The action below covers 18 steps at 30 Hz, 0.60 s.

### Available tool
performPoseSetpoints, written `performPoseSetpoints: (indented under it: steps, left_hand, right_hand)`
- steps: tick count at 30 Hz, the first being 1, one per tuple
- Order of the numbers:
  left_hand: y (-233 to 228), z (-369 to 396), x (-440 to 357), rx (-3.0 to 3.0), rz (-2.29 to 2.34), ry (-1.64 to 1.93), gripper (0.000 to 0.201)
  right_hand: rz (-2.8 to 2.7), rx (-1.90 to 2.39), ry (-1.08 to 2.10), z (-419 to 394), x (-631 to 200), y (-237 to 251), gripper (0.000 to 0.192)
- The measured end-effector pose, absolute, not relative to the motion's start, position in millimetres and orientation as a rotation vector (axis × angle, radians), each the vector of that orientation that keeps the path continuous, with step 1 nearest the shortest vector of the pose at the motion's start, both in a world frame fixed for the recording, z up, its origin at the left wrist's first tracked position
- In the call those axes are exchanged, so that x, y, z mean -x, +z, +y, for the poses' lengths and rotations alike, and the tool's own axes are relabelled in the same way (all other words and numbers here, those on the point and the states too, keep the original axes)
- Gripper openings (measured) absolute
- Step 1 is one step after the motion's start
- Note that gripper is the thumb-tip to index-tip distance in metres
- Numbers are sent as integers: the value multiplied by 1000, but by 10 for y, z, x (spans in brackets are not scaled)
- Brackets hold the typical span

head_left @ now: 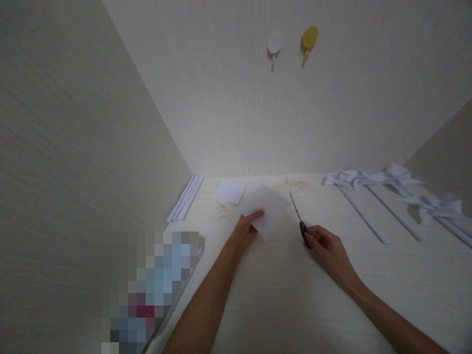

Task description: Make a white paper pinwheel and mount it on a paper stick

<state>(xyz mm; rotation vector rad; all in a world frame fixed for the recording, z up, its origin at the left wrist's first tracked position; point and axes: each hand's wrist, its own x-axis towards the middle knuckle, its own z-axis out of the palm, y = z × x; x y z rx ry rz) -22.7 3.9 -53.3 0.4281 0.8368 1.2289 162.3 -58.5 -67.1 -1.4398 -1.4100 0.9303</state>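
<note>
My left hand (248, 228) pinches a square sheet of white paper (271, 209), thumb on top, just above the table. To its right, my right hand (326, 246) is closed on the black handles of a pair of scissors (303, 231). The blades point up and away, close to the paper's right corner but apart from it; they look shut. Behind the left hand lies more square white paper (230, 191). Small pale sticks (221, 209) are scattered in front of it, and a little pile of similar bits (295, 184) lies near the wall.
Several white paper pinwheels (359, 179) on rolled sticks lie at the right. Rolled white paper tubes (186, 199) rest at the far left of the table (280, 295). A white hook (274, 44) and a yellow hook (309, 38) are on the wall. A blurred-out area covers the lower left.
</note>
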Motion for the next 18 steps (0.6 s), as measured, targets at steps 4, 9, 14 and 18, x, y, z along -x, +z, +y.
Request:
performPoseSetpoints:
  steps: [4,9,14,18]
  left_hand:
    - [-532,27,216,-467,817,1197,25]
    - [-512,16,187,-484,823,1159,27]
    - [-520,16,181,-503,787,1147,28]
    - [-522,15,185,-507,778,1140,26]
  right_hand:
    - [-1706,1596,714,-502,-1827,-500,27]
    - [-2035,1776,182,-299,-2079,-424,24]
    - [-2142,1966,-5,-155,-2126,-505,22]
    - [-2162,2094,-56,-162,-2065,-521,23]
